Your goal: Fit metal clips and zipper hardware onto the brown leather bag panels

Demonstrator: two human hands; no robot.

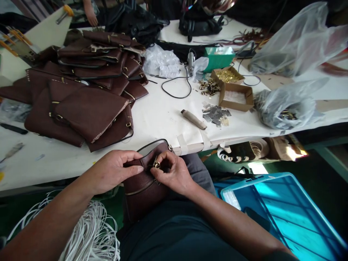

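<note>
A dark brown leather bag piece (146,188) with a brass zipper (140,189) lies across my lap, its upper edge against the table front. My left hand (116,168) pinches the leather near that edge between thumb and fingers. Beside it, my right hand (174,172) closes thumb and forefinger on a small gold-coloured metal clasp (157,165) at the leather's surface. Whether the clasp is fixed to the leather, I cannot tell. The fingers partly cover it.
Brown leather bag pieces (89,105) are piled at left. A wrapped tool (193,119), grey metal plates (216,115), cardboard boxes (236,96) of fittings and a plastic bag (285,105) lie ahead. A blue crate (299,203) is at right, white cord (91,232) below left. Another person's hand (91,14) shows behind.
</note>
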